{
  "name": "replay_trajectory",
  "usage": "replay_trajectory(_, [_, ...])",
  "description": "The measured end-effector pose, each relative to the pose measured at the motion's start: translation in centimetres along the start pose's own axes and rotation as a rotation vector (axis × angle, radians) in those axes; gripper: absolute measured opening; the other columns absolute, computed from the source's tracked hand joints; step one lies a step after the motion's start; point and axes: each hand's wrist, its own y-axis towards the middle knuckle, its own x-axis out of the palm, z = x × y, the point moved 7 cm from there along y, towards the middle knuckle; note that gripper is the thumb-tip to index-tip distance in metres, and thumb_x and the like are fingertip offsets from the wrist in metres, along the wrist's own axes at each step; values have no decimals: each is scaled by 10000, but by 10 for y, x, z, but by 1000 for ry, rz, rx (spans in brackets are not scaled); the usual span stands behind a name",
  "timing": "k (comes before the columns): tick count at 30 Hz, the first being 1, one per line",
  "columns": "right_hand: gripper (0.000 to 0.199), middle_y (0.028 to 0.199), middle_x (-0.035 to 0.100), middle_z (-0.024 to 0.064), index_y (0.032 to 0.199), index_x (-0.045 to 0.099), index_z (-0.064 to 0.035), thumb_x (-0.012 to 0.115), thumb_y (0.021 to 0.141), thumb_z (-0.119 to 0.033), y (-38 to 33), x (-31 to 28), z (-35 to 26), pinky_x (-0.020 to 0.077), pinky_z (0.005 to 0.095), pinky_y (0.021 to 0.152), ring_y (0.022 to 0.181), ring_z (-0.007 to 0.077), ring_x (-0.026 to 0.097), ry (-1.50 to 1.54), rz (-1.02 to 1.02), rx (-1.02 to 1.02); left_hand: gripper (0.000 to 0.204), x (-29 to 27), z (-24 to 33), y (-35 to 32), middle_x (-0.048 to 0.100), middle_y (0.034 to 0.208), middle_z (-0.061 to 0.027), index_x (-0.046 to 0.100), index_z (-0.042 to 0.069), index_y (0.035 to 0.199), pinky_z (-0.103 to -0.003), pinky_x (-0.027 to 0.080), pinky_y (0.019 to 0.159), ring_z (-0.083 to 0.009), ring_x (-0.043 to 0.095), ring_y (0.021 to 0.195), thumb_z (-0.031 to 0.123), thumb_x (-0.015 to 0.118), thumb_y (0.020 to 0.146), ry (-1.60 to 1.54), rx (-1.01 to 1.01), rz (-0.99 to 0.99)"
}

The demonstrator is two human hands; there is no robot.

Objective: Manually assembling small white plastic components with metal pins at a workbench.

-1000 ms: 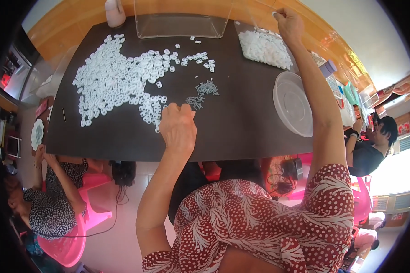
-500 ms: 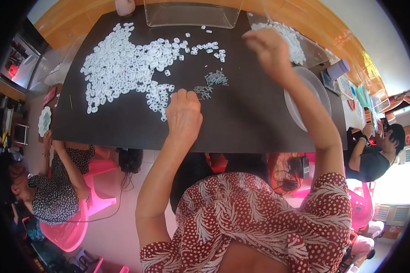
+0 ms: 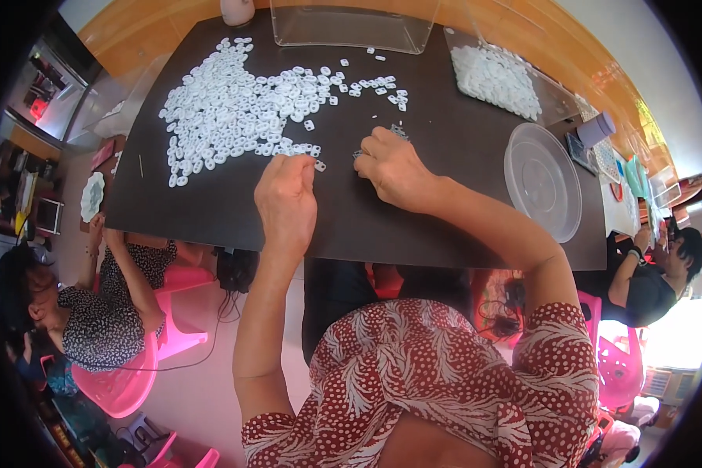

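My left hand (image 3: 286, 199) is closed, fingers curled together, beside the near edge of a large heap of small white oval plastic pieces (image 3: 218, 109). Whatever it holds is hidden by the fingers. To its right, my right hand (image 3: 398, 170) reaches into a small pile of thin grey screw-like pins (image 3: 398, 131). Its fingers are bent and pinched together at the pile, and I cannot make out what is between them. The hand covers most of the pins. A few white pieces (image 3: 374, 84) lie apart from the heap, beyond the hands.
A clear box (image 3: 351, 33) stands at the back. Another clear tray (image 3: 555, 103), at the far right, holds many white pieces. A round translucent lid (image 3: 544, 183) lies on the dark table (image 3: 452, 234), near a purple cup (image 3: 596, 129). One person (image 3: 105, 320) sits left, another (image 3: 647, 288) right.
My right hand has come from beside the tray at the far right to the grey pins. My left hand has shifted left along the heap's near edge. The whole view has moved slightly.
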Motion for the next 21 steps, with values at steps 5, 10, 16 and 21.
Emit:
replay_trajectory(5, [91,744,479,114,671,517,-11,589,615,-6,5,-4,-12,412,353,678,738,266,467,-110,-49,-107,33,-5,-27,33,553,726,-132,627,48,794,-424,444,612,-326,570,701,61,597,796,190,62,42])
replay_trajectory(10, [157,739,477,108,761,511,-9,614,653,39,4,-17,-22,407,364,609,682,280,464,-43,55,-125,91,11,-48,59,545,736,-115,645,80,805,-414,452,618,-310,554,734,39,573,767,375,111,19])
replay_trajectory(16, [118,719,483,117,763,505,-7,604,703,18,3,-31,-14,417,369,619,671,275,469,74,119,-10,128,46,-32,62,539,763,-111,658,82,782,-374,474,619,-274,540,762,31,617,672,478,388,-196])
replay_trajectory(21, [154,747,530,111,814,531,-11,641,717,37,0,-34,-6,435,376,629,704,292,514,187,129,95,89,61,-28,66,563,795,-121,638,40,737,-353,505,660,-270,559,817,3,615,659,554,499,-339])
